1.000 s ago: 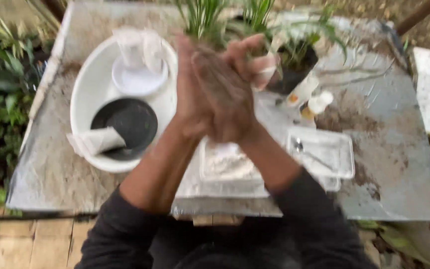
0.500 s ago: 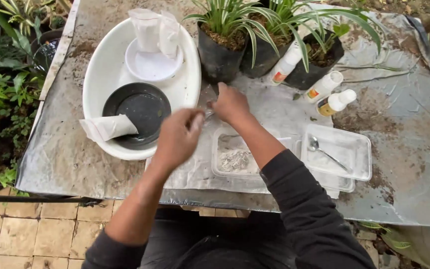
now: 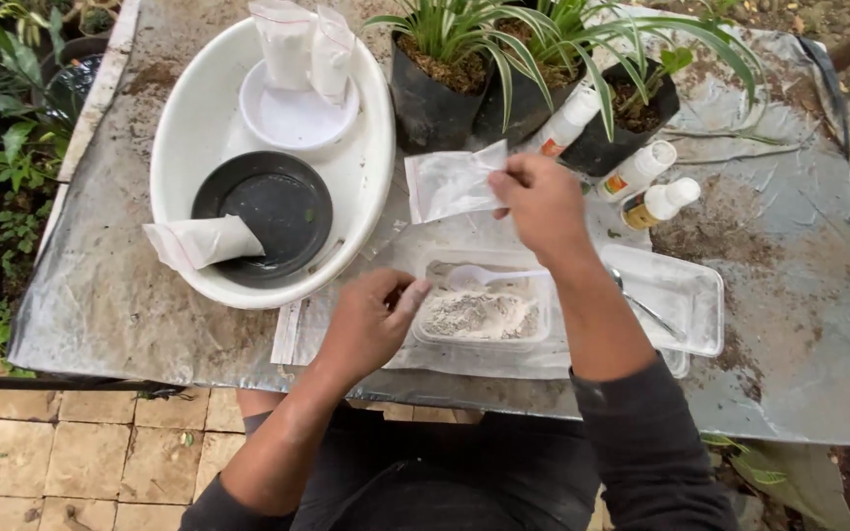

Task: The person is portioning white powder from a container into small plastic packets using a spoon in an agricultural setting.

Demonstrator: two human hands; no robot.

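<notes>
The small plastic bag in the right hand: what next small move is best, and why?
Probably lower the small plastic bag, pinched by the right hand, toward the powder tray. The left hand already touches the white spoon there.
</notes>
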